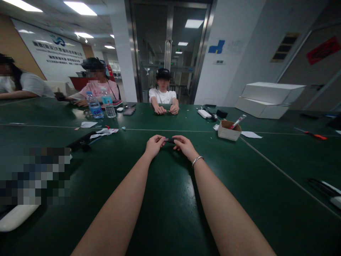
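The small dark item (171,140) sits right in the middle of the grip, bridging the narrow gap between the two sets of fingertips. At its left end, the left hand (153,146) pinches a slim, lighter tip between thumb and fingers. At its right end, the right hand (186,146) has thumb and forefinger closed on the darker, thicker body, with the other fingers curled loosely below. The item lies roughly level, in line from one hand to the other; its exact shape is too small to make out. Below the grip is the green table (165,199), and whether the hands rest on it I cannot tell. Just behind the right hand, a silver bracelet (197,162) circles the wrist.

To the left of the grip and a little beyond it lie crumpled white scraps (103,132). To its right, also slightly farther out, stands a small open carton (229,133) with a clear-wrapped stick leaning out of it, and well off to the right lies an orange-handled tool (316,136). Straight beyond the grip, across the table, sits a person in a white shirt (163,96), both hands together.
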Demonstrator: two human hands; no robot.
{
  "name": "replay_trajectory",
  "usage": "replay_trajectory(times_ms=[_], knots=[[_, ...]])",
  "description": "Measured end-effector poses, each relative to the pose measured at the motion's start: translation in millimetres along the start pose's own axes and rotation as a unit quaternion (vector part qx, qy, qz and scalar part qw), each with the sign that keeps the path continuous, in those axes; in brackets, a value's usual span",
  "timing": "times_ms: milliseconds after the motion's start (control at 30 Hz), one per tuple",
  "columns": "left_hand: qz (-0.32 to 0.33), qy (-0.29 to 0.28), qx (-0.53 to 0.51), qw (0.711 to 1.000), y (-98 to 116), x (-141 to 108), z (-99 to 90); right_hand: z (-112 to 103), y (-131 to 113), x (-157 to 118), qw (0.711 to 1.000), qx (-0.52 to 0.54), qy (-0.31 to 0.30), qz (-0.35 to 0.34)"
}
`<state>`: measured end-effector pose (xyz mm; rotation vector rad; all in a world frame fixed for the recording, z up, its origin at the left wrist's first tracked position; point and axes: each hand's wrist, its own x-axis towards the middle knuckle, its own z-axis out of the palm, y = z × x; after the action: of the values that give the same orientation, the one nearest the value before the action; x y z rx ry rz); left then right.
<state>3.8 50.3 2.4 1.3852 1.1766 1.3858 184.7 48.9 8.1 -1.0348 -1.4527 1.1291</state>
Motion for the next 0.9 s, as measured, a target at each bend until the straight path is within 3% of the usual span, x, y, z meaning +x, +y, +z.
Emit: replay_trajectory(times_ms=[267,900], knots=[[0.016,-0.034,0.014,0.999,-1.0,-1.4,0.3,1.2,-1.5,-1.7,1.0,-0.013,-0.014,0.0],[0.005,-0.032,0.081,0.996,-2.3,-1.1,-1.8,-0.3,-1.5,-2.6,1.0,0.002,-0.025,0.007]])
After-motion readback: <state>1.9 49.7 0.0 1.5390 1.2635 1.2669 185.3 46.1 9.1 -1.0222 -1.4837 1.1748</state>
